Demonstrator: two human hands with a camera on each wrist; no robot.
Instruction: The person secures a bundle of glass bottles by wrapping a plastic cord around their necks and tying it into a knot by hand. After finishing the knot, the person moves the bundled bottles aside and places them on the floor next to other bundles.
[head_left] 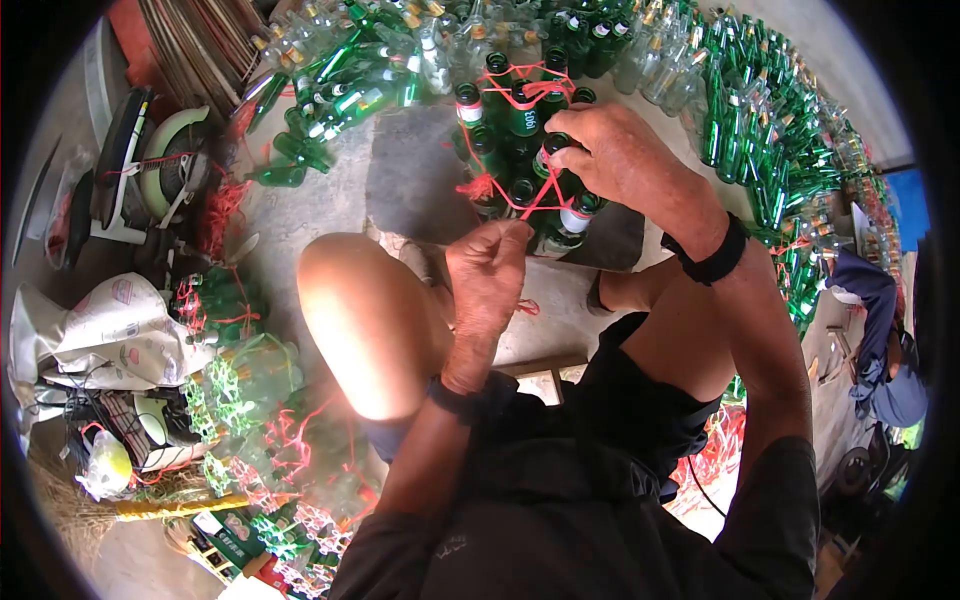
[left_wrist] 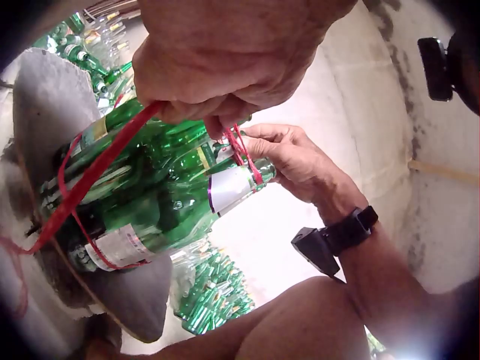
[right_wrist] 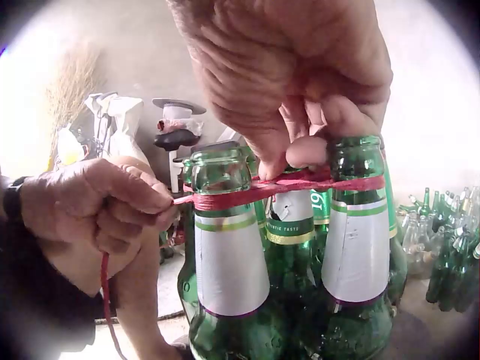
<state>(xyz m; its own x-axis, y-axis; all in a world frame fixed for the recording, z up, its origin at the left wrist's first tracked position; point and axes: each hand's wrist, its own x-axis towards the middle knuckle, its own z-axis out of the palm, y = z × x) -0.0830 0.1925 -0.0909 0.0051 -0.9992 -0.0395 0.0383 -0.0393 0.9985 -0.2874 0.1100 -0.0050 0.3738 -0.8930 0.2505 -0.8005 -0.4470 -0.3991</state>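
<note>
A bundle of green glass bottles (head_left: 522, 118) stands upright on a grey slab (head_left: 400, 170), with red twine (head_left: 540, 207) running around and across the necks. The left hand (head_left: 490, 270) is at the bundle's near side; in the right wrist view the left hand (right_wrist: 97, 202) pinches the twine (right_wrist: 225, 199) beside a bottle neck, a loose tail hanging below. The right hand (head_left: 640, 165) is over the necks on the right, and in its own wrist view the right hand (right_wrist: 292, 75) has thumb and fingertips at the twine between two necks.
Many loose bottles (head_left: 740, 120) lie and stand around the far side and right. A fan (head_left: 175, 150), a white sack (head_left: 125, 330) and netted bottles (head_left: 240, 385) are at the left. The person's bare knees flank the slab.
</note>
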